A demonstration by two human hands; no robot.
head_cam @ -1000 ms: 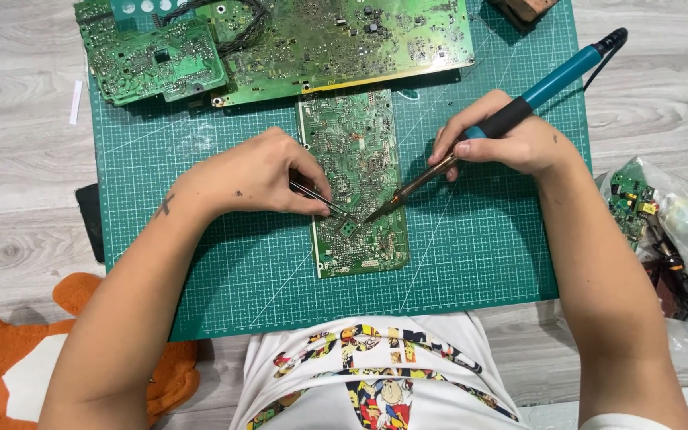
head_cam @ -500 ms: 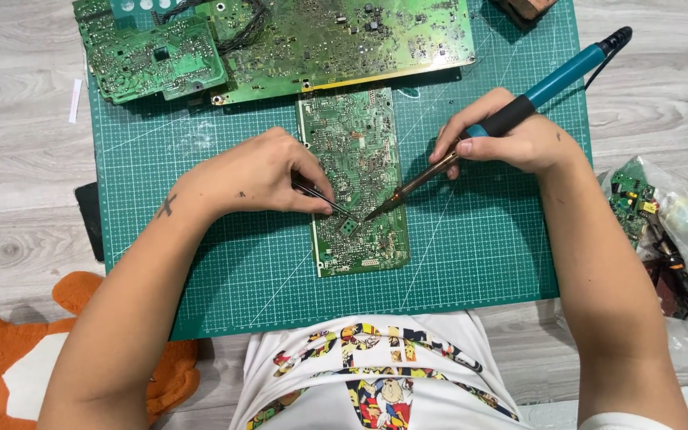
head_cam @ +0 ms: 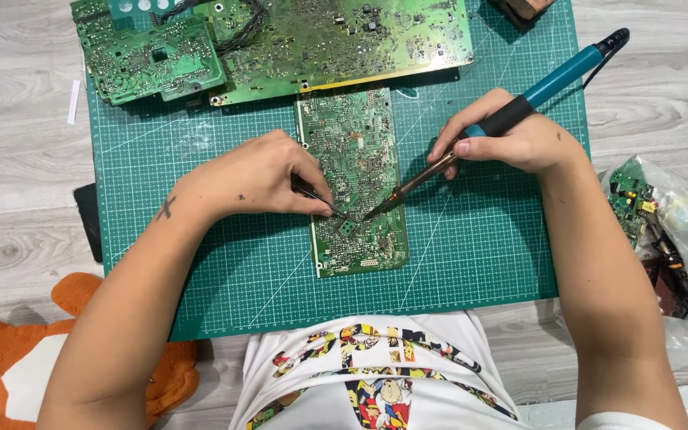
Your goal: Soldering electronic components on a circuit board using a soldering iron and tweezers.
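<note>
Two hands meet over a narrow circuit board [head_cam: 356, 179] lying on the green cutting mat [head_cam: 479, 255]. Left hand [head_cam: 256, 177], knuckles up, pinches tweezers [head_cam: 318, 198] onto the board. Right hand [head_cam: 511, 139] grips a teal-handled soldering iron [head_cam: 511, 115] like a pen, tip angled down at the board.

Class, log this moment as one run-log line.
left hand: tweezers on small circuit board | right hand: soldering iron, tip at board | surface: green cutting mat
</note>
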